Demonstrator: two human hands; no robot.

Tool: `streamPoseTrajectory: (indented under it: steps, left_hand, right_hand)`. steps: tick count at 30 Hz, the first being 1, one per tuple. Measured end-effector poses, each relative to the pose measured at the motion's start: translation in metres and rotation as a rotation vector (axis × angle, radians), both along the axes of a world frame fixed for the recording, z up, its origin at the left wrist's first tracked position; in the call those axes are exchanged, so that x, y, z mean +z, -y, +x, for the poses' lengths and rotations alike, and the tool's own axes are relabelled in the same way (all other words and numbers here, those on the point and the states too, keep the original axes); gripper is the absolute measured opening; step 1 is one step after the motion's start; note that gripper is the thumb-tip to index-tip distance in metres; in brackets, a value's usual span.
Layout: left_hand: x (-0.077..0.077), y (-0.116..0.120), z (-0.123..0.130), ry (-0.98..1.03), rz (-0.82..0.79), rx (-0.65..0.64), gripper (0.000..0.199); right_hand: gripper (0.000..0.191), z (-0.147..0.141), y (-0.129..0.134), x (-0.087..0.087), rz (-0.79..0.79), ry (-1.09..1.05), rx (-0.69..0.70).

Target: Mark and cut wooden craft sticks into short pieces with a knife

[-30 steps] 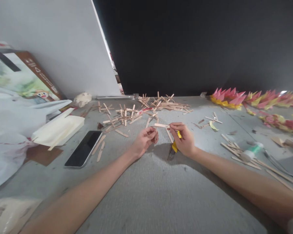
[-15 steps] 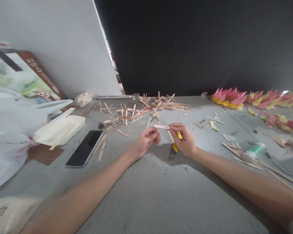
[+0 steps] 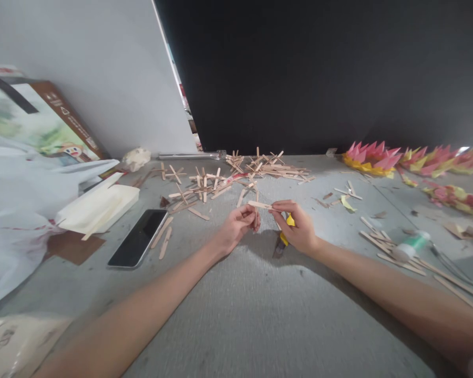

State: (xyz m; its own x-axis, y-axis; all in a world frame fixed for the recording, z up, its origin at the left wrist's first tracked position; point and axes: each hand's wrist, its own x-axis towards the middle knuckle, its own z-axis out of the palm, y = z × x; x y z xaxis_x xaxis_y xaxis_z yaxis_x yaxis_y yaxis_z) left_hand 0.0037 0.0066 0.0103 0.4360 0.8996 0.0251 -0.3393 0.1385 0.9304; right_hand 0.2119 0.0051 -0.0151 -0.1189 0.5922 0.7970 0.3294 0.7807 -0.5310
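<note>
Between my hands a pale wooden craft stick (image 3: 260, 205) lies nearly level, its right end pinched by my right hand (image 3: 295, 224). The fingers of my left hand (image 3: 239, 227) are closed on a second, upright craft stick (image 3: 257, 197), which the level stick crosses near its left end. Whether the two are joined, I cannot tell. Below my right hand, a yellow-handled tool (image 3: 283, 241) lies partly hidden on the grey surface. Just beyond the hands is a heap of craft sticks (image 3: 279, 169), many of them crossed together.
To the left are a phone (image 3: 137, 239), a white paper tray (image 3: 118, 202) and a plastic bag (image 3: 27, 210). At right lie a white-green bottle (image 3: 412, 247), loose sticks (image 3: 374, 241) and pink-yellow paper decorations (image 3: 372, 157). A black panel (image 3: 319, 73) stands behind.
The level stick has tilted slightly, its right end dipping, and the upright stick now shows above it. Both hands stay nearly in place; the view has shifted a little.
</note>
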Motion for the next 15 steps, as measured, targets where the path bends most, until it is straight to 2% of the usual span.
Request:
streamPoseTrajectory:
  steps: [7, 15]
  left_hand:
    - [-0.0002, 0.0002, 0.0008, 0.004, 0.014, -0.015, 0.027]
    - [-0.0025, 0.0013, 0.0023, -0.056, 0.069, 0.005, 0.029]
  right_hand:
    - [0.015, -0.0005, -0.0021, -0.0013, 0.013, 0.017, 0.032]
    - [0.007, -0.0007, -0.0035, -0.0001, -0.008, 0.043, 0.033]
